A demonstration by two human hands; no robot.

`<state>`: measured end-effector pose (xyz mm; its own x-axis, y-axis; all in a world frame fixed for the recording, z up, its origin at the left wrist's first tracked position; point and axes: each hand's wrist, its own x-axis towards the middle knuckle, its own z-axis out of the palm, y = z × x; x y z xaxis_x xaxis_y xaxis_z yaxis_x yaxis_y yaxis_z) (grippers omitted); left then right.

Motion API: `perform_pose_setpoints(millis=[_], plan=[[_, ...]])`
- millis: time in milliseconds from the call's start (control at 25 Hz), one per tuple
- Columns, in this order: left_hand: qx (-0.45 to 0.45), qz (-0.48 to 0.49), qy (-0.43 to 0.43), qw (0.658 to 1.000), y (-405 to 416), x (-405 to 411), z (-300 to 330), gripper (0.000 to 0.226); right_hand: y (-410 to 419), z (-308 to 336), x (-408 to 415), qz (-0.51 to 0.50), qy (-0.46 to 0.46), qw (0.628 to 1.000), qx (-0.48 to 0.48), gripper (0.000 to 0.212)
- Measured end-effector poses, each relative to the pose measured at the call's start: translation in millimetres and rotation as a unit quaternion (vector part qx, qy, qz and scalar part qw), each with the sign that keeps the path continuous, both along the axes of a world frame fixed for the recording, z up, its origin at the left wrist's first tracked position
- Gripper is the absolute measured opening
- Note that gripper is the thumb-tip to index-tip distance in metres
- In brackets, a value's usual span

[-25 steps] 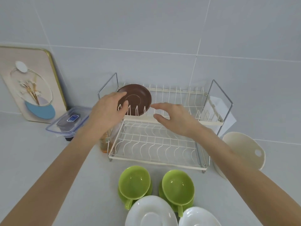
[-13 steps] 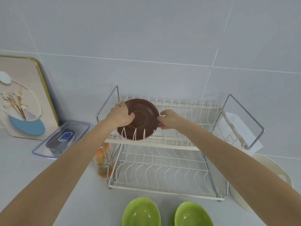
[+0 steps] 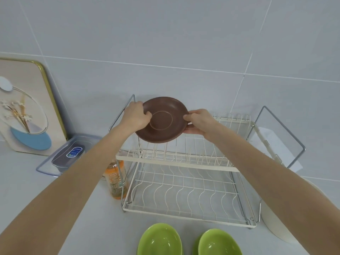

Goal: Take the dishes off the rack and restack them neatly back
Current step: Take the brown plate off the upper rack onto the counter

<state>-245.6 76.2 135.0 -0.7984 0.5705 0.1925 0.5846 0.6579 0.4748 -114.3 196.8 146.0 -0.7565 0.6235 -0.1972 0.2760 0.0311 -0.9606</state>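
Round brown glazed saucer-like plate (image 3: 162, 120), held just above the upper tier of the cream-and-chrome two-tier wire dish rack (image 3: 185, 181), tilted with its ringed face toward the camera, lower rim just over the tines, apparently clear of them; gripped at opposite edges: left hand (image 3: 135, 116) curled over the left rim, thumb pressed on the face near the ring; right hand (image 3: 199, 121) pinching the right rim, thumb in front, fingers closed behind; likely stiff, light, smooth and chippable, so best taken by the rim at two sides as here, firmly, and kept off the wire prongs; both tiers of the rack bare of dishes; two lime-green ceramic cups (image 3: 160, 240) on the counter in front, at the bottom edge; orange-labelled clear bottle (image 3: 116, 178) just left of the rack; clear plastic lidded container (image 3: 70, 155) further left
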Motion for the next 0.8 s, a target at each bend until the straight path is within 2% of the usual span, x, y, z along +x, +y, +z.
perform_pose_setpoints(millis=[80,160,320,560,800], plan=[[0.034,-0.013,0.018,0.999,-5.0,8.9,15.5,0.016,-0.8,14.4,13.9,0.002,0.026,1.000,-0.004,0.027],[0.069,-0.014,0.022,0.997,-14.1,18.2,27.5,0.015,-4.4,23.8,29.7,0.006,0.044,0.999,-0.012,0.026],[0.138,0.002,-0.002,0.990,-46.6,41.3,40.5,0.037,-23.8,27.8,63.6,0.034,0.051,0.998,-0.003,0.021],[0.164,-0.011,-0.143,0.976,-124.7,79.0,7.8,0.018,-81.4,-20.2,110.7,0.068,0.031,0.996,-0.047,0.020],[0.150,0.018,-0.269,0.951,-199.5,113.2,-71.8,0.013,-141.8,-94.1,139.4,0.094,-0.041,0.989,-0.106,0.026]])
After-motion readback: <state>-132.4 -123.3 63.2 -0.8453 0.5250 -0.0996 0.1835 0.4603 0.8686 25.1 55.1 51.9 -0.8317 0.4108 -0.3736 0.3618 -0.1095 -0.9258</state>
